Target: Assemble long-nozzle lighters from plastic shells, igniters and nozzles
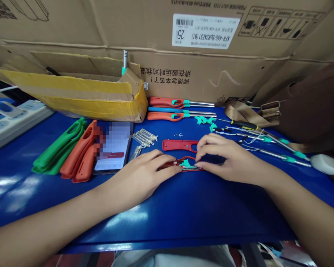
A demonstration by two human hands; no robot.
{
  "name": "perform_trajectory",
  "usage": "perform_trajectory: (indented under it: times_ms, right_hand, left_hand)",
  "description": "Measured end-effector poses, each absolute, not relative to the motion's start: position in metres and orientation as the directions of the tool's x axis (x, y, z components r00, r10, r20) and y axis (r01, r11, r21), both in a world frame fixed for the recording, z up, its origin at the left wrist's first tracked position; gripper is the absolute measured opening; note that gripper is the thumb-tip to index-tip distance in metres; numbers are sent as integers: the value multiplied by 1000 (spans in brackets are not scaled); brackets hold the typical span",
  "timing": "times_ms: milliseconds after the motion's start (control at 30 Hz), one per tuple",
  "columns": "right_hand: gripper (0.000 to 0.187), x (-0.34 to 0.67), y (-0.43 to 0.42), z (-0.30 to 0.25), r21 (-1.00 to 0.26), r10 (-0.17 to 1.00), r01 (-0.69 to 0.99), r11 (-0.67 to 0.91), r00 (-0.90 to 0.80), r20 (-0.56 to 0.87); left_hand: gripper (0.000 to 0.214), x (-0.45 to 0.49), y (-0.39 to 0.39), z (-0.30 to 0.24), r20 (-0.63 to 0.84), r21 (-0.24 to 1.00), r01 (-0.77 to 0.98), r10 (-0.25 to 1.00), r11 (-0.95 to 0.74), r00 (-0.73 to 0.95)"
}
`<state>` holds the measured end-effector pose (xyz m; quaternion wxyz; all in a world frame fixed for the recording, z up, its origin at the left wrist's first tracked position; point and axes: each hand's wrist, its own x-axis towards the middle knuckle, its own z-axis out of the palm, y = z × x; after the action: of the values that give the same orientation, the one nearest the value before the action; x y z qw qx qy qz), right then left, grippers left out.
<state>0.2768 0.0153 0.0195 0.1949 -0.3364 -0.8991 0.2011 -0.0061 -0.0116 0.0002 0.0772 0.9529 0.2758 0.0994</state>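
Note:
My left hand (147, 172) has its fingers and thumb closed on the left end of a red lighter casing half (163, 165), which lies open side up on the blue table. Inside this casing sit a teal trigger piece (186, 164) and small pale parts. At its right end my right hand (225, 155) pinches thumb and fingertips together; what is between them is hidden. Just behind lies the other red casing half (178, 145), its right end covered by my right hand. Several clear lighter fuel tanks (144, 137) lie beyond my left hand.
Green casings (58, 148) and orange-red casings (82, 155) lie left, beside a phone (114, 144). Assembled lighters (167, 116) rest at the back, near a taped carton (100, 100). To the right are teal triggers (204, 119), a screwdriver (245, 125) and metal lighter tubes (284, 157).

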Motion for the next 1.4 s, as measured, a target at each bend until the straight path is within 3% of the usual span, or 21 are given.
perform_trajectory:
  times_ms: [200,367,733,1067,1400]
  right_hand:
    - [8,270,7,15,-581,701,533,615,-707,94]
    - [8,270,6,15,-555,716,559,615,-692,96]
    - [11,276,8,19,-547,608,451,705,-782,138]
    - [9,268,4,14,-525,658,513,679,-742,126]
    - [6,272,4,15,-572,637,501,650,-770,49]
  left_hand:
    - [51,-5,-12,2,111,206,517,545,-831,831]
    - [54,-4,-11,0,103,197,524,549,-829,829]
    - [55,-5,-14,0,92,191,524,547,-830,832]
    - [55,-6,-13,2,59,219,527,550,-821,833]
    - [57,-7,-17,7,32,119,512,518,-851,855]
